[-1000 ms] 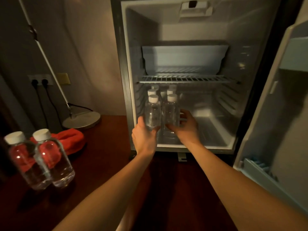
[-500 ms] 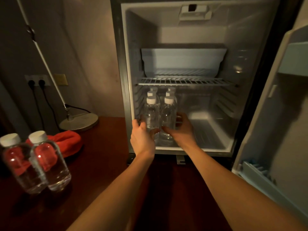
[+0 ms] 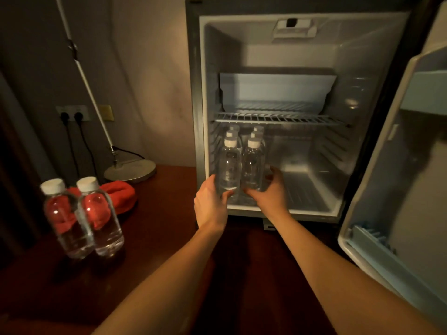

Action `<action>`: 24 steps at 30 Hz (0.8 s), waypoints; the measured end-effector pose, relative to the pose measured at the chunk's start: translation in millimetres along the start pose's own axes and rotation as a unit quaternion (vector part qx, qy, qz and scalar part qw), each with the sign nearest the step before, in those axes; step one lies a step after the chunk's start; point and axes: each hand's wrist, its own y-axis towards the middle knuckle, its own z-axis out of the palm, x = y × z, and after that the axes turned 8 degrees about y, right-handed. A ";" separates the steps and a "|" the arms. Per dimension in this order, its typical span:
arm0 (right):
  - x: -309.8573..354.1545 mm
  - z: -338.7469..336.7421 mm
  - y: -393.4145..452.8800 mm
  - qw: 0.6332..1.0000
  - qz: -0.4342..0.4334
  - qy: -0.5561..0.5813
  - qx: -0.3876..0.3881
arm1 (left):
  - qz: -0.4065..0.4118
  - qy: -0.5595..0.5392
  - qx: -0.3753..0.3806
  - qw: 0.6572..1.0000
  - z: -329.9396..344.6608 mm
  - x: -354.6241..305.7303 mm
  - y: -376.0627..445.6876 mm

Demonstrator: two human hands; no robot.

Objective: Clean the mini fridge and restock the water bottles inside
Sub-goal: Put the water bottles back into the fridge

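Eight water bottles showed in all: six stood inside the mini fridge (image 3: 362,117) in two rows of three, the front left bottle (image 3: 229,165) and front right bottle (image 3: 252,164) plainest, and two more bottles (image 3: 83,218) stood side by side on the worktop (image 3: 157,238). One wire shelf (image 3: 278,117), one red cloth (image 3: 118,194), one lamp base (image 3: 130,171) and two wall plugs (image 3: 72,116) were there. Two hands were in view, left hand (image 3: 210,204) and right hand (image 3: 271,192).

The bottles (image 3: 229,165) are clear shiny plastic. The fridge (image 3: 362,68) walls look smooth. Its shelf (image 3: 278,117) is wire. The table (image 3: 157,238) is glossy dark wood. The cloth (image 3: 118,192) looks soft.
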 end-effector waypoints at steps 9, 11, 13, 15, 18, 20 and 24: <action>14.3 21.2 -68.7 0.995 0.000 -0.080 0.056 | -0.009 0.077 -0.013 0.997 -81.9 50.0 -42.3; 25.0 39.5 -85.6 0.993 -0.018 -0.075 0.089 | -0.013 0.088 -0.028 0.996 -102.9 67.6 -50.1; 31.6 61.8 -101.1 0.989 -0.031 -0.072 0.125 | -0.021 0.098 -0.047 0.994 -124.6 87.0 -56.1; 38.1 86.0 -115.5 0.984 -0.036 -0.068 0.163 | -0.036 0.112 -0.071 0.990 -146.7 107.3 -60.9; 47.2 123.3 -133.0 0.976 -0.037 -0.057 0.205 | -0.076 0.138 -0.099 0.983 -177.3 138.5 -64.8; 53.3 147.5 -141.8 0.973 -0.039 -0.055 0.223 | -0.104 0.149 -0.116 0.976 -195.0 158.7 -64.1; 63.5 191.0 -154.3 0.964 -0.042 -0.032 0.262 | -0.124 0.143 -0.154 0.970 -219.3 194.7 -55.3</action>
